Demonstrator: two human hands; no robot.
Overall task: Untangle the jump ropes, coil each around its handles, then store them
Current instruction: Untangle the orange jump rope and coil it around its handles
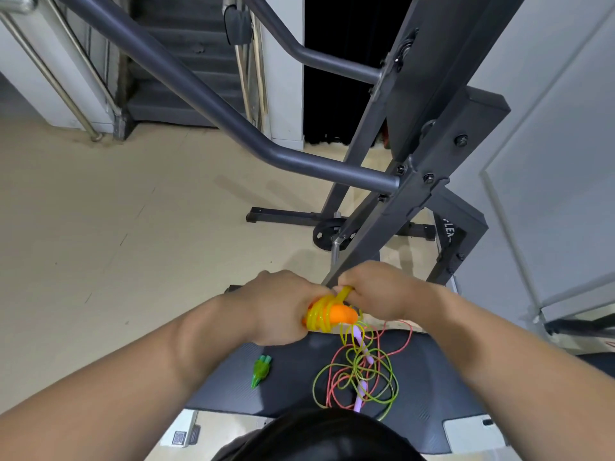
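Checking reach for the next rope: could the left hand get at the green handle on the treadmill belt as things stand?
Probably yes. The green handle lies alone on the belt, just below the left hand, with nothing over it. But that hand is busy gripping the orange handle, so it must let go first.

- One camera only is recording, worn on the person's head and looking forward and steeply down, so there is no second view sharing any of the scene.
- It is sitting almost straight above the treadmill belt (pixel 293 377), which is filling the lower middle of the frame.
- The wide lens is bending the grey handrail (pixel 213 104) above the belt into a curve.
- The left hand (pixel 283 307) and right hand (pixel 379 287) are showing close under the lens, just above the belt's far end, forearms running in from the bottom corners.
- Well beyond the belt, the view is reaching a staircase (pixel 173 61) at the top.
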